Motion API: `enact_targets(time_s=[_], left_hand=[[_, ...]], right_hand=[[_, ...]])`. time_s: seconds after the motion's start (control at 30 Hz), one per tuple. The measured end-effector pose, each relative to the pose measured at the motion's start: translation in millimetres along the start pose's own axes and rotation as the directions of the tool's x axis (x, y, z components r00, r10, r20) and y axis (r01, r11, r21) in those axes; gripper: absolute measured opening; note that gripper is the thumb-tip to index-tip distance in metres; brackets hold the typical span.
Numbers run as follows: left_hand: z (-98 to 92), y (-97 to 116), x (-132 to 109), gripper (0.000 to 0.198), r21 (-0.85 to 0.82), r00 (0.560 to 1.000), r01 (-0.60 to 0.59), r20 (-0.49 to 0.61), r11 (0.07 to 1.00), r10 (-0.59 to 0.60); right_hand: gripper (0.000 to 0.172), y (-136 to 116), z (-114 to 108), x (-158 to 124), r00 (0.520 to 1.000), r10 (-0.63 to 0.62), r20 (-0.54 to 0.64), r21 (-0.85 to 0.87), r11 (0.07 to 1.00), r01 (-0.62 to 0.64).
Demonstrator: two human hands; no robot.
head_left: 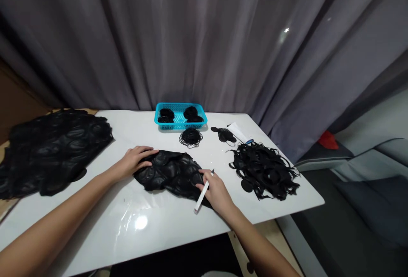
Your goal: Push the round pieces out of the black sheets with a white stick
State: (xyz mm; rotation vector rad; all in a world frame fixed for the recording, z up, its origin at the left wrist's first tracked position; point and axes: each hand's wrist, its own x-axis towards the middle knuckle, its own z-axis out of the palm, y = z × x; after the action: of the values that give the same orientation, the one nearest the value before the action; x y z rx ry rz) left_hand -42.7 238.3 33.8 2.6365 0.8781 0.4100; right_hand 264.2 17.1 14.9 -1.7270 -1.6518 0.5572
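In front of me a black sheet (168, 172) of thin, leather-like material lies on the white table, marked all over with round outlines. My left hand (135, 160) rests on its left end, fingers spread and pressing lightly on it. At the right end, my right hand (215, 189) is closed around a slim white craft knife (202, 196). The knife's dark tip points away from me, and its other end sticks out toward me. My right fingertips touch the sheet's edge.
A turquoise basket (180, 126) holds black round pieces at the back. Before it lies a bundle of thin black rings (190, 137). Black curly scraps (266, 170) are heaped at right, near small black discs (225, 135). A larger stack of black sheets (60, 149) lies left.
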Motion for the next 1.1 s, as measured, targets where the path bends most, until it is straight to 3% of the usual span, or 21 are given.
enact_targets(time_s=[0.2,0.33,0.5,0.63,0.7,0.77,0.83,0.9,1.0,1.1], left_hand=[[-5.0,10,11,0.047,-0.114,0.993,0.070,-0.091,0.991,-0.080],[-13.3,42,27,0.050,-0.257,0.948,0.138,-0.245,0.956,-0.202],[-55.0,85,39,0.044,-0.400,0.856,0.141,-0.410,0.906,-0.314],[-91.3,95,43,0.040,-0.575,0.800,0.069,-0.456,0.815,-0.389],[-105.8,92,46,0.041,-0.640,0.778,0.028,-0.469,0.768,-0.419],[-119.5,89,49,0.041,-0.651,0.760,0.009,-0.488,0.759,-0.428],[-133.1,89,49,0.039,-0.650,0.749,-0.010,-0.508,0.760,-0.426],[-143.8,90,44,0.037,-0.642,0.753,-0.018,-0.513,0.766,-0.412],[-145.3,88,21,0.037,-0.619,0.766,0.019,-0.496,0.785,-0.410],[-124.8,74,-20,0.043,-0.477,0.775,0.158,-0.483,0.865,-0.408]], right_hand=[[0.023,1,-3,45,0.998,0.016,-0.053,-0.057,0.998,-0.018],[0.034,1,0,77,1.000,0.001,-0.008,0.140,0.990,0.000],[0.047,-1,-2,80,0.967,0.040,0.251,0.446,0.882,-0.152],[0.055,-4,-39,82,0.954,0.035,0.296,0.479,0.859,-0.180],[0.059,-13,-69,91,0.973,0.011,0.231,0.510,0.850,-0.131],[0.059,-31,-103,100,0.998,-0.047,0.049,0.513,0.858,0.015],[0.056,-54,-134,103,0.981,-0.138,-0.139,0.440,0.879,0.186],[0.052,-75,-156,98,0.942,-0.235,-0.238,0.299,0.905,0.302],[0.044,-88,-158,74,0.923,-0.335,-0.187,0.166,0.915,0.366],[0.035,-74,-128,36,0.934,-0.356,0.042,0.110,0.930,0.349]])
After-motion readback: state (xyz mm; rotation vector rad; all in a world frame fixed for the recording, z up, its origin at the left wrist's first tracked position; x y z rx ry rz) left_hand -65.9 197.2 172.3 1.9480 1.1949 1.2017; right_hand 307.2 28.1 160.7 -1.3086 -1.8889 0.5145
